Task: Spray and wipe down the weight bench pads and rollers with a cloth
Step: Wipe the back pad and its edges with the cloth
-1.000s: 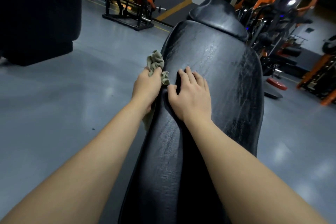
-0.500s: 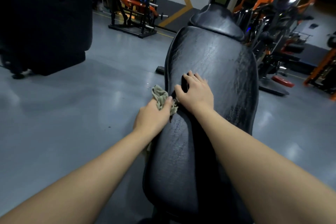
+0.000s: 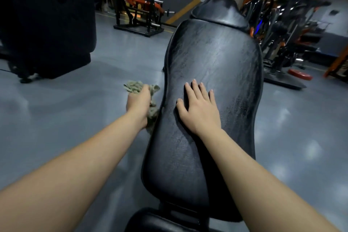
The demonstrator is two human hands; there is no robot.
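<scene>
You stand on a glossy grey gym floor (image 3: 66, 118) that reflects the ceiling lights, with dim machines all around.

Nearest you, at 6 o'clock, the rounded end of a small black pad (image 3: 156, 220) shows at the bottom edge. Both of your bare forearms reach in from 7 and 5 o'clock. Between them the long black bench pad (image 3: 216, 58) runs away toward 12 o'clock, its cracked vinyl narrow near you and wider farther out.

Your right hand (image 3: 199, 107) lies flat on the middle of that pad, palm down with the fingers straight and slightly spread, holding nothing. Your left hand (image 3: 138, 100), at about 9 o'clock from the right, is closed round a bunched grey-green cloth (image 3: 133, 85). The cloth sticks out past the knuckles and hangs below the wrist, just beside the pad's left edge. You cannot tell whether it touches the vinyl.

Beyond the long pad, a smaller black head pad (image 3: 218, 13) sits at 12 o'clock. A big black padded block (image 3: 47, 20) stands at 10 o'clock and an orange-and-black bench station (image 3: 139, 11) at 11. At 2 o'clock are orange-framed machines (image 3: 278, 5), and a red weight plate (image 3: 300, 74) lies at 3.
</scene>
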